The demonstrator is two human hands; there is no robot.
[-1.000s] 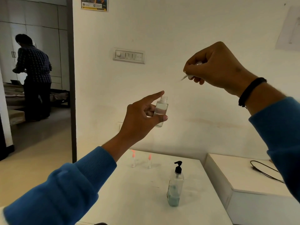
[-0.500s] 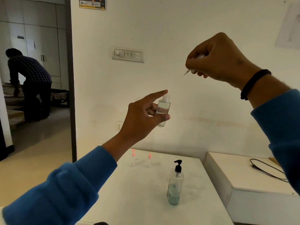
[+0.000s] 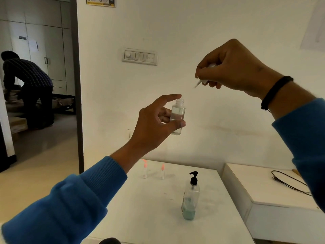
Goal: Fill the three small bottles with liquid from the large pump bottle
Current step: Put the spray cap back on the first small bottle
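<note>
My left hand [image 3: 154, 124] holds a small clear bottle [image 3: 177, 117] upright in the air, pinched between thumb and fingers, its neck uncapped and clear liquid inside. My right hand [image 3: 230, 67] is raised up and to the right of it, gripping the bottle's white spray cap [image 3: 202, 81], whose thin tube points down-left. Below on the white table [image 3: 140, 208] stand two small bottles with pink caps [image 3: 145, 170] [image 3: 162, 171] near the far edge. The large pump bottle [image 3: 190, 199] with a black pump stands to their right, with greenish liquid in its bottom.
A second white table [image 3: 263, 187] on the right carries a black cable [image 3: 288, 182]. A white wall with a switch panel [image 3: 139, 56] is close behind. Through the doorway at left a person [image 3: 28, 85] bends over in another room.
My right hand came back down a little with the cap after rising. The small bottle stayed almost still in my left hand. The person in the doorway bent lower.
</note>
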